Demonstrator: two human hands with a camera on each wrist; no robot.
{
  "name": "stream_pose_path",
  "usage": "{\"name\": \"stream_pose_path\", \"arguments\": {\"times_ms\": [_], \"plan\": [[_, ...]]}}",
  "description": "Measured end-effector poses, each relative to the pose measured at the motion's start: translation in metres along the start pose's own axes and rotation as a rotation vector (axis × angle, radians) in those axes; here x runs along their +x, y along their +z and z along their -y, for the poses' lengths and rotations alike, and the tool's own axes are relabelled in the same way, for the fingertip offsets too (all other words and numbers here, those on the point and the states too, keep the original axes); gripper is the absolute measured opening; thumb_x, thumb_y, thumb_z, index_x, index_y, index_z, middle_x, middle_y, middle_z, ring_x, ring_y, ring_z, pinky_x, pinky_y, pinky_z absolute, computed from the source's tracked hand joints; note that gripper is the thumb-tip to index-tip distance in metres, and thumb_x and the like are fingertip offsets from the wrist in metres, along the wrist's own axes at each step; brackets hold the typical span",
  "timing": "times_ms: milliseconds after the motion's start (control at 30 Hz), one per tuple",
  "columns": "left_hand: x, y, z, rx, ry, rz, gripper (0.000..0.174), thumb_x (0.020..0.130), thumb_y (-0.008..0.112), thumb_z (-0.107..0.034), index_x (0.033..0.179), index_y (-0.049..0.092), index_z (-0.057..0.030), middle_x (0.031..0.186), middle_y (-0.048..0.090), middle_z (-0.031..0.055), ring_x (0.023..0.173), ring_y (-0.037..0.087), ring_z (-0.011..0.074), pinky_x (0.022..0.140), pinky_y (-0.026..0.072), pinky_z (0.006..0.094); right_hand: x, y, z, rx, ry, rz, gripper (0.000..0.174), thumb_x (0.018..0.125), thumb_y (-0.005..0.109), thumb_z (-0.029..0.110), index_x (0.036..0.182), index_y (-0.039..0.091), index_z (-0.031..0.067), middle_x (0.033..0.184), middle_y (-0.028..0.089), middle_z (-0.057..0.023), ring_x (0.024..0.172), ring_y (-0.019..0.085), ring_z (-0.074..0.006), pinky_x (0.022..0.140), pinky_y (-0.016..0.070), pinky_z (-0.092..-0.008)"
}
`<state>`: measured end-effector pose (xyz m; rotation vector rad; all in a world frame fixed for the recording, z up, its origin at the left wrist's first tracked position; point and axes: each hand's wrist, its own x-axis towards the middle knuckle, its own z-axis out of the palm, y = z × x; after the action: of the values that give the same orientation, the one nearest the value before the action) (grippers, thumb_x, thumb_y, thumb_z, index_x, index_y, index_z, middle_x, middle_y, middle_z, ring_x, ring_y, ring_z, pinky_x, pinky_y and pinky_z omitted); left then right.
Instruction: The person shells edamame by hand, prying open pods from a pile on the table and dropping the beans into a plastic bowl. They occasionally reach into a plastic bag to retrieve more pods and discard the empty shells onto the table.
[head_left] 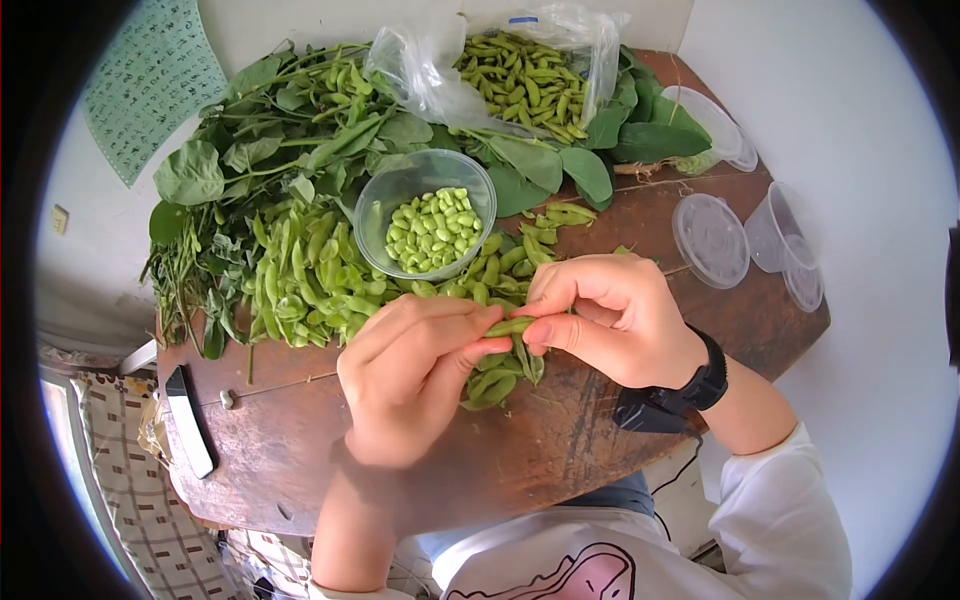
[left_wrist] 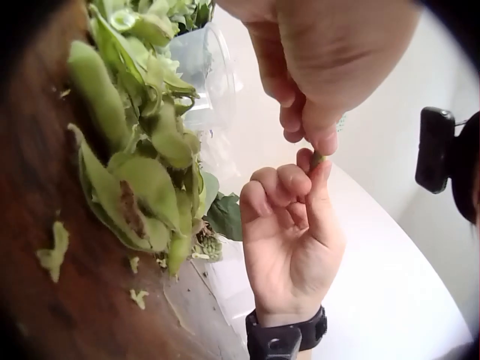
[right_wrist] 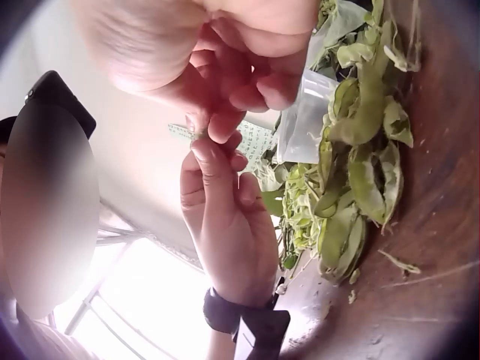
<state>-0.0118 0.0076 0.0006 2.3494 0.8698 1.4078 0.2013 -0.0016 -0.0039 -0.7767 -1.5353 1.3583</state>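
Between my two hands is one green soybean pod point(head_left: 510, 327), held above the near side of the pod heap. My left hand point(head_left: 408, 368) pinches its left end between thumb and fingers. At the other end, the thumb and forefinger of my right hand point(head_left: 622, 320) grip the pod. In both wrist views the fingertips meet and cover most of it. Just beyond the hands stands a clear plastic bowl point(head_left: 370, 222) holding shelled green beans point(head_left: 432, 230). Opened, flattened pods point(left_wrist: 142, 187) lie on the table below the hands.
Whole pods point(head_left: 310, 265) and leafy stalks point(head_left: 280, 130) spread left and behind the bowl. A plastic bag point(head_left: 425, 75) of pods point(head_left: 530, 85) sits at the back. Clear lids point(head_left: 711, 240) and a plastic cup point(head_left: 770, 230) stand right; a phone point(head_left: 190, 420) lies at the left edge.
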Motion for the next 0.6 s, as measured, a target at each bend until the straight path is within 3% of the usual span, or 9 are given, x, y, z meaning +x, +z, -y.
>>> {"name": "stream_pose_path", "arguments": {"times_ms": [233,300,533,600], "plan": [[-0.005,-0.004,0.005,0.025,0.105,0.057,0.03,0.066,0.079,0.002,0.095,0.072,0.0011,0.091,0.071,0.0095,0.07,0.066,0.0222,0.061,0.0524,0.0308,0.002,-0.009,0.011,0.112,0.278,0.101,0.011,0.095,0.068,0.01,0.094,0.068,-0.0005,0.081,0.069,-0.0029,0.074,0.061,-0.0058,0.064,0.0449,-0.0208],[-0.006,-0.002,0.003,0.042,0.055,0.025,0.027,0.066,0.084,-0.006,0.09,0.071,-0.0052,0.086,0.072,0.007,0.069,0.066,0.0219,0.061,0.0506,0.0304,0.004,-0.011,0.011,0.133,0.332,0.142,0.012,0.095,0.068,0.012,0.094,0.068,-0.0005,0.078,0.068,-0.0022,0.072,0.06,-0.0057,0.064,0.0443,-0.0205],[-0.002,-0.002,0.0,0.05,0.086,0.084,0.026,0.067,0.084,-0.005,0.089,0.071,-0.0047,0.084,0.072,0.0076,0.069,0.067,0.0226,0.062,0.0514,0.0306,0.007,-0.017,0.013,0.119,0.41,0.205,0.011,0.094,0.068,0.01,0.092,0.068,-0.0004,0.08,0.069,-0.0024,0.072,0.06,-0.0057,0.065,0.0452,-0.0209],[-0.002,-0.001,0.002,0.015,0.012,0.063,0.022,0.07,0.084,-0.004,0.087,0.071,-0.0032,0.083,0.072,0.0085,0.069,0.067,0.023,0.063,0.0517,0.0307,0.005,-0.009,0.013,0.092,0.291,0.112,0.009,0.093,0.068,0.007,0.091,0.067,-0.0013,0.082,0.069,-0.0026,0.072,0.06,-0.0057,0.064,0.0466,-0.0229]]}}
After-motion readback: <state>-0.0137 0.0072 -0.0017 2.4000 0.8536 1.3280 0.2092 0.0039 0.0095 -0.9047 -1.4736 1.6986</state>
